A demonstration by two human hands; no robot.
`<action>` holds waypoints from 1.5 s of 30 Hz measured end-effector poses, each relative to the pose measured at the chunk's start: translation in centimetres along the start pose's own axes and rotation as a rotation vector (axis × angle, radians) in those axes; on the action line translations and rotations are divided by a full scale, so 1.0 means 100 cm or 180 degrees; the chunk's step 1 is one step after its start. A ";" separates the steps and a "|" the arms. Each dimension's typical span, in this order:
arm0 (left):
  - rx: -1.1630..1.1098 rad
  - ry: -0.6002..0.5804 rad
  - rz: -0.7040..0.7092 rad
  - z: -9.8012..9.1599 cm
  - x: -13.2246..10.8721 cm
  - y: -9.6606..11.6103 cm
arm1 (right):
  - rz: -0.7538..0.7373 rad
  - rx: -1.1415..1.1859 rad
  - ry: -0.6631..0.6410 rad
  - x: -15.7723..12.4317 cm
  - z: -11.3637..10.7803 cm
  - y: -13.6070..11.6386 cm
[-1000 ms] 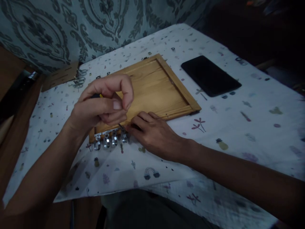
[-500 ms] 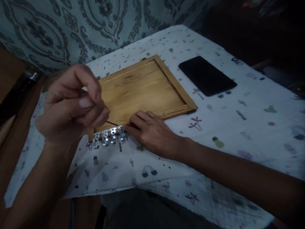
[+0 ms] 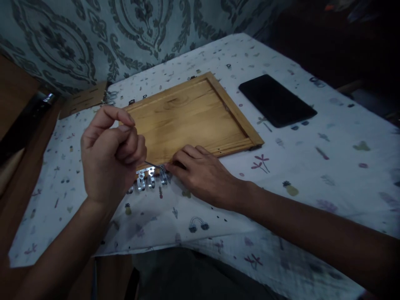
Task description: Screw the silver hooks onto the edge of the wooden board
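Observation:
My left hand (image 3: 111,154) is closed around a screwdriver, with only its thin dark shaft (image 3: 152,165) showing. The handle is hidden inside the fist. The shaft's tip reaches the rightmost of several shiny metal hooks (image 3: 151,177) along the near edge of a framed wooden board (image 3: 187,121). My right hand (image 3: 204,175) pinches that end hook at the board's edge with thumb and forefinger, while its other fingers rest bent on the wood. The leftmost hook is partly covered by my left hand.
A black phone (image 3: 276,100) lies right of the board on the printed white tablecloth (image 3: 300,166). At the back left are a piece of brown cardboard (image 3: 84,99) and some small metal pieces (image 3: 111,96). Patterned wallpaper (image 3: 140,33) rises behind the table.
My left fist has turned and shifted right and slightly down in view, uncovering the cardboard behind it. The screwdriver tip stays at the end hook. My right hand holds its place on the board.

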State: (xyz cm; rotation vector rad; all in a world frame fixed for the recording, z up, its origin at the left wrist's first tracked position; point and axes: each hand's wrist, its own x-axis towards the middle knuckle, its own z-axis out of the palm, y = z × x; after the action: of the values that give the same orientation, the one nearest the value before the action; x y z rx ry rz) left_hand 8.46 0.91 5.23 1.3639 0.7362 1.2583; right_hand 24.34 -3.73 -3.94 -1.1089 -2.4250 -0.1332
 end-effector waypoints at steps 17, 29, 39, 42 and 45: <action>0.0055 0.0515 0.0044 0.006 -0.006 0.002 | -0.0053 -0.0002 0.0024 -0.001 -0.001 0.001; 0.0165 0.0509 0.0089 0.008 -0.010 0.000 | -0.0016 -0.0028 -0.0002 0.001 -0.001 0.000; 0.0087 0.0142 0.0456 0.013 -0.012 -0.004 | -0.0030 -0.0063 0.0027 0.001 -0.002 0.000; 0.0084 0.0018 0.0497 0.015 -0.010 -0.006 | -0.0034 -0.0048 0.0024 0.001 -0.003 0.000; 0.0125 -0.0055 0.0584 0.017 -0.011 -0.008 | -0.0035 -0.0035 0.0091 0.001 -0.003 0.000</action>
State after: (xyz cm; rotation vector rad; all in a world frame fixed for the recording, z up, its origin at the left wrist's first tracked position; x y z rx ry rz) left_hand 9.97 -0.43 4.45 1.4996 0.6377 1.3795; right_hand 24.35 -3.76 -3.66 -1.0911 -2.4082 -0.1652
